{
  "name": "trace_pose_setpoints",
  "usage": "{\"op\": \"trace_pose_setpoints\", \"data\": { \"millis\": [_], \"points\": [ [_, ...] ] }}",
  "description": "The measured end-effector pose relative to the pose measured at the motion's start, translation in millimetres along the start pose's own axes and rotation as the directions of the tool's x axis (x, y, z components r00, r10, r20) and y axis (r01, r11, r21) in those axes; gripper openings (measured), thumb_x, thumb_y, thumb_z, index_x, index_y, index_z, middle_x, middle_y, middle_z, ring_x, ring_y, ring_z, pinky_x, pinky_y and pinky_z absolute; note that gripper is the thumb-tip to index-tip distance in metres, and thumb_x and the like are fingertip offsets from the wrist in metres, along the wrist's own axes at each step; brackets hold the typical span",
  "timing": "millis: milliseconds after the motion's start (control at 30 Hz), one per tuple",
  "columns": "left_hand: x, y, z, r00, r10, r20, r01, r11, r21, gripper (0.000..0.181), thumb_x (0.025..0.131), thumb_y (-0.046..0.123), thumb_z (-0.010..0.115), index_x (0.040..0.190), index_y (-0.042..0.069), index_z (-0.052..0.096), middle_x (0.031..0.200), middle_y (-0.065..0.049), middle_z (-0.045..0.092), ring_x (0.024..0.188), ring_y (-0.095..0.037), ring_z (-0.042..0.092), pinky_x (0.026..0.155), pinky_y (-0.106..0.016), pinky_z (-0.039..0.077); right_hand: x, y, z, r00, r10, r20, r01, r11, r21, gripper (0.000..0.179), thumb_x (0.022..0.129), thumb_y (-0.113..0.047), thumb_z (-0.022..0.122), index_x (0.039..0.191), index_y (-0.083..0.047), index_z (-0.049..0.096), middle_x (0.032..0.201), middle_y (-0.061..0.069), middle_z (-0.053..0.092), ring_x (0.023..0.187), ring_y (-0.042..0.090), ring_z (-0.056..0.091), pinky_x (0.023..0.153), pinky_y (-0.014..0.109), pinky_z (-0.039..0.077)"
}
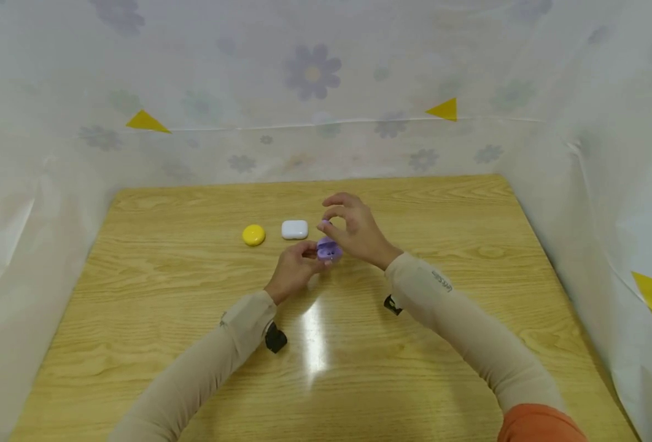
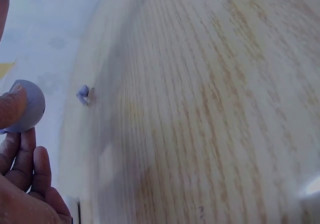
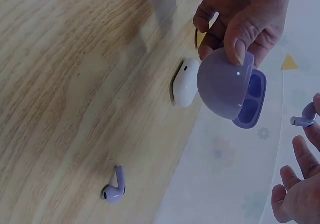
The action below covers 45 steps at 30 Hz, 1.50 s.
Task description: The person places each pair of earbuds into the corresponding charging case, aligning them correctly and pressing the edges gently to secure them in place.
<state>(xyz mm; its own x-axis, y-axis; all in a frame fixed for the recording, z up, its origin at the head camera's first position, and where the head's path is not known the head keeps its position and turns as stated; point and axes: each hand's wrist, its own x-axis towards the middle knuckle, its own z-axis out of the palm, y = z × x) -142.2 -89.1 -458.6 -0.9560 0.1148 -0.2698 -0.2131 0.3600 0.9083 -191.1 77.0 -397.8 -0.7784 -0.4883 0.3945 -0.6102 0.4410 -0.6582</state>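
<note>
My left hand (image 1: 295, 270) grips a rounded purple earbud case (image 1: 328, 250), its lid raised. Its thumb lies on the shell in the right wrist view, where two hollows show in the case's inner face (image 3: 248, 111). Just above the case, my right hand (image 1: 361, 232) pinches a purple earbud (image 3: 306, 118) between thumb and finger, apart from the case. A second purple earbud (image 3: 115, 191) lies on the table, also in the left wrist view; in the head view I cannot make it out.
A white earbud case (image 1: 294, 229) lies closed on the wooden table (image 1: 193, 344), beyond my left hand. Left of it sits a round yellow case (image 1: 253, 235). Pale flowered sheeting (image 1: 221, 73) with yellow triangles hangs around the table's back and sides.
</note>
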Motion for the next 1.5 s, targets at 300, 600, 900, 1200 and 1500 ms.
{"op": "trace_pose_setpoints", "data": {
  "millis": [300, 600, 900, 1200, 1500],
  "points": [
    [0.0, 6.0, -4.5, 0.998, 0.064, -0.008, -0.064, 0.998, 0.025, 0.035, 0.082, 0.017, 0.074, 0.113, 0.006, 0.063, 0.113, -0.011, 0.068, 0.105, -0.023, 0.064, 0.088, -0.033, 0.054, -10.7, -5, 7, 0.993, 0.12, -0.001, -0.119, 0.985, 0.127, 0.011, 0.088, -0.015, 0.068, 0.087, -0.005, 0.071, 0.124, 0.012, 0.061, 0.127, 0.03, 0.049, 0.11, 0.049, 0.036],
    [-1.4, 10.3, -6.5, 0.997, 0.082, -0.004, -0.082, 0.997, 0.006, 0.034, 0.083, 0.02, 0.073, 0.113, 0.007, 0.064, 0.114, -0.011, 0.067, 0.109, -0.024, 0.063, 0.088, -0.035, 0.055, -18.4, -1, 15, 0.978, 0.209, -0.022, -0.199, 0.954, 0.223, 0.014, 0.088, -0.018, 0.069, 0.091, -0.005, 0.072, 0.124, 0.01, 0.062, 0.125, 0.024, 0.052, 0.107, 0.046, 0.04],
    [-2.6, 15.6, -6.8, 0.996, 0.093, -0.005, -0.093, 0.996, -0.008, 0.034, 0.084, 0.022, 0.073, 0.113, 0.007, 0.064, 0.116, -0.01, 0.066, 0.112, -0.024, 0.062, 0.092, -0.037, 0.054, -20.9, 1, 20, 0.959, 0.277, -0.056, -0.244, 0.911, 0.331, 0.012, 0.087, -0.018, 0.07, 0.091, -0.007, 0.074, 0.126, 0.007, 0.063, 0.126, 0.02, 0.051, 0.109, 0.044, 0.037],
    [-2.4, 18.0, -6.4, 0.994, 0.107, -0.014, -0.107, 0.994, -0.023, 0.033, 0.085, 0.02, 0.072, 0.114, 0.008, 0.064, 0.115, -0.009, 0.066, 0.11, -0.022, 0.062, 0.093, -0.036, 0.053, -24.3, 1, 23, 0.969, 0.233, -0.084, -0.193, 0.922, 0.337, 0.016, 0.087, -0.014, 0.069, 0.094, 0.0, 0.073, 0.125, 0.01, 0.063, 0.126, 0.023, 0.051, 0.107, 0.044, 0.04],
    [-2.6, 19.4, -6.9, 0.994, 0.106, -0.011, -0.106, 0.994, -0.026, 0.031, 0.085, 0.023, 0.072, 0.112, 0.01, 0.064, 0.114, -0.008, 0.067, 0.109, -0.021, 0.062, 0.092, -0.035, 0.054, -25.7, 1, 23, 0.965, 0.253, -0.072, -0.215, 0.916, 0.337, 0.016, 0.087, -0.014, 0.07, 0.095, -0.001, 0.074, 0.126, 0.01, 0.062, 0.127, 0.024, 0.05, 0.108, 0.045, 0.039]
  ]
}}
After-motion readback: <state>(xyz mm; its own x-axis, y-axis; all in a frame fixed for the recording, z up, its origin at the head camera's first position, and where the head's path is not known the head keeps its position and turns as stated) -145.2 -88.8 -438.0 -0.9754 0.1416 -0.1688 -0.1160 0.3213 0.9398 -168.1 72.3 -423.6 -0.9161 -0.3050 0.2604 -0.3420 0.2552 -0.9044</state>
